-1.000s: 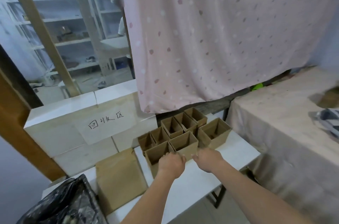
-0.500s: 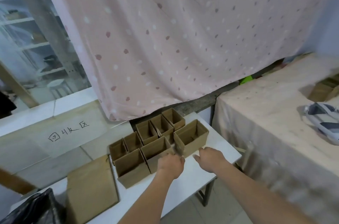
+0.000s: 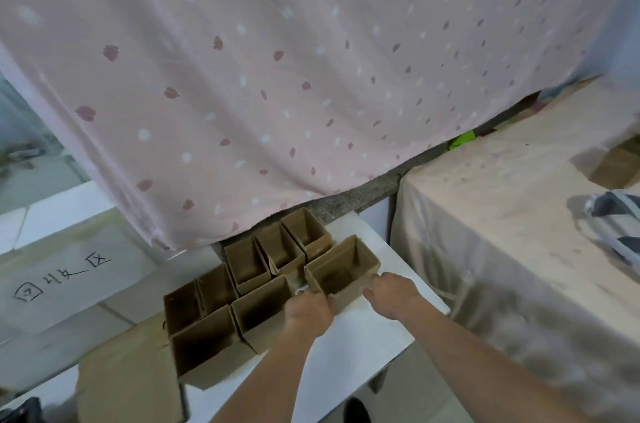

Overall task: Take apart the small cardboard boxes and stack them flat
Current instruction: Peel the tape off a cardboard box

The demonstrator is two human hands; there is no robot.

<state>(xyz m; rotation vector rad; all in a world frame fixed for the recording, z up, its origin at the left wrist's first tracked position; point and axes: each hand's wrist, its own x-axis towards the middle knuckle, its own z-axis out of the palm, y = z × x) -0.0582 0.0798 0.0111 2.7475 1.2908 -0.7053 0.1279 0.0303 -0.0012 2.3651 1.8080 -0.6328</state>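
Several small open-topped brown cardboard boxes (image 3: 263,308) stand packed together on a white table (image 3: 367,336). The rightmost box (image 3: 346,265) is larger and stands at the right end of the group. My left hand (image 3: 310,311) curls its fingers round that box's near left corner. At the near right corner my right hand (image 3: 391,291) holds the box, fingertips on its side wall and thumb on the near wall. All the boxes stand upright and assembled.
A flat brown cardboard sheet (image 3: 128,381) lies at the table's left end, by a black bag (image 3: 20,412). A pink dotted curtain (image 3: 311,76) hangs close behind the boxes. A cloth-covered table (image 3: 519,214) stands right, a tiled ledge (image 3: 62,277) left.
Both hands have shifted right, from the middle front box to the rightmost box, and taken hold of its near corners. My view has swung right and down.
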